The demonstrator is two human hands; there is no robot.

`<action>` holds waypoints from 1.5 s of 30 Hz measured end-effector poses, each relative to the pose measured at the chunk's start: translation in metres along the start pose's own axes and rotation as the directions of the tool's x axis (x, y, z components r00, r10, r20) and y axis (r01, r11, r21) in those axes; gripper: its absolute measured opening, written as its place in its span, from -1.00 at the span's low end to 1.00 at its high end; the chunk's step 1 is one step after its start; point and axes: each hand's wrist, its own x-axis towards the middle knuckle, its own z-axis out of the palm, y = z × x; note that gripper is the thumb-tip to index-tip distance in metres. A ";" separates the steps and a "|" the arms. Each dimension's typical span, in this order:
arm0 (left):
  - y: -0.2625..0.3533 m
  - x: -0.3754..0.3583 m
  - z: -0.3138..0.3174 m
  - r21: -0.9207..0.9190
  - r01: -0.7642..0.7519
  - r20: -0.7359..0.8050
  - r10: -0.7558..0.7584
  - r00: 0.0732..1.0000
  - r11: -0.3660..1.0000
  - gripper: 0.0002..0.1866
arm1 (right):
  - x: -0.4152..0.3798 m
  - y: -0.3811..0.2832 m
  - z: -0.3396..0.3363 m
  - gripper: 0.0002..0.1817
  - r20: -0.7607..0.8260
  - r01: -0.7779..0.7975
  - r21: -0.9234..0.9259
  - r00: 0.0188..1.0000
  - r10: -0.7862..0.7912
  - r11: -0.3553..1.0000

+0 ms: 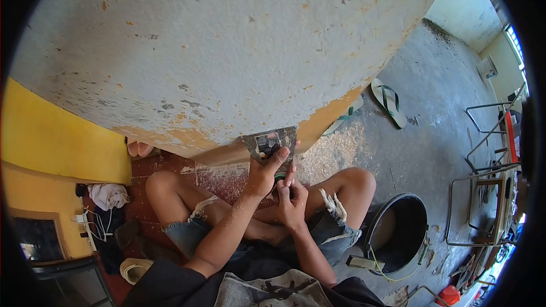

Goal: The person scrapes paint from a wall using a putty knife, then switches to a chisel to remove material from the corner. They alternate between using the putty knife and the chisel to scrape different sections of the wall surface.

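A wide, smeared scraper (pixel 283 136) has its blade edge against the lower part of the white wall (pixel 239 68), where paint is worn away to an orange-tan layer. My left hand (pixel 266 177) is closed on the scraper near its blade, thumb lying over the blade's face. Just below, my right hand (pixel 292 202) wraps round the handle end, where a bit of green shows. Pale flakes (pixel 335 150) are scattered on the floor under the wall, and dust clings to my forearms.
To my right stands a black bucket (pixel 401 233) with a wooden-backed tool (pixel 365 264) at its rim. A flip-flop (pixel 389 102) lies on the grey floor. Metal-framed furniture (pixel 478 179) lines the right side. At left are a yellow wall (pixel 62 131), a white cloth (pixel 109 196) and cables.
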 end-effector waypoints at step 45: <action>-0.011 0.004 0.012 0.144 -0.073 -0.087 0.087 0.992 0.987 -0.55 | 0.016 -0.017 -0.008 -0.79 0.036 -0.009 0.018 0.999 0.008 1.000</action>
